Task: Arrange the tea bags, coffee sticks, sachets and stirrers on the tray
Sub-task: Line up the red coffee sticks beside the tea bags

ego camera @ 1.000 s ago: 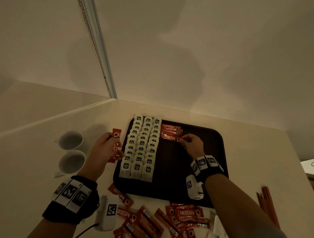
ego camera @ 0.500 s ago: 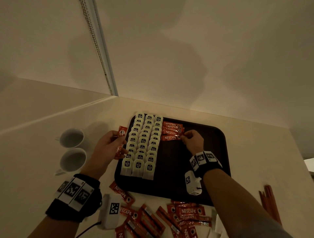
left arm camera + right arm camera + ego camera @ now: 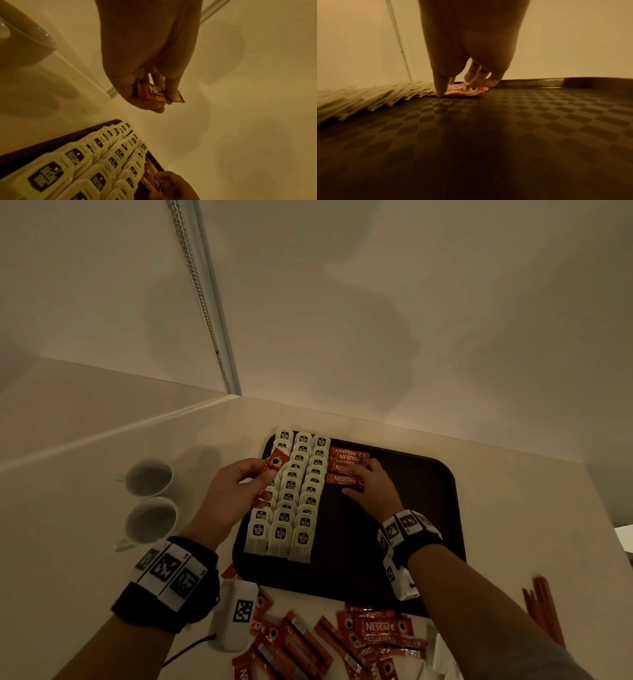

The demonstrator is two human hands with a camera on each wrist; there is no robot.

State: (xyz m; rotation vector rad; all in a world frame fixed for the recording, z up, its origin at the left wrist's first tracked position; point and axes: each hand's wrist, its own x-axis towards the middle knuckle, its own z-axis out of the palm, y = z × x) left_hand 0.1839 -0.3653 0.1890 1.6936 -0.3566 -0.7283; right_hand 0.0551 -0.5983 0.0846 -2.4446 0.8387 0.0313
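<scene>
A dark brown tray (image 3: pixel 431 474) holds three rows of white tea bags (image 3: pixel 296 498) on its left side. Red coffee sticks (image 3: pixel 347 462) lie stacked beside them at the far end. My right hand (image 3: pixel 354 481) rests on the nearest coffee stick (image 3: pixel 459 90), thumb at its near edge and curled fingers (image 3: pixel 474 82) on top. My left hand (image 3: pixel 270 470) pinches another red coffee stick (image 3: pixel 159 93) in the air above the tea bags' left row (image 3: pixel 102 155). Its lower end is hidden by the hand.
Two white cups (image 3: pixel 149 477) (image 3: pixel 150 522) stand left of the tray. Several loose coffee sticks (image 3: pixel 376 631) lie in a pile at the table's front edge. Red stirrers (image 3: pixel 544 607) lie at the right, white sachets (image 3: pixel 442 659) at the bottom. A wall stands close behind.
My left hand has carried its coffee stick rightward, from beside the tray to above the tea bags. My right hand has settled flatter over the nearest stick on the tray.
</scene>
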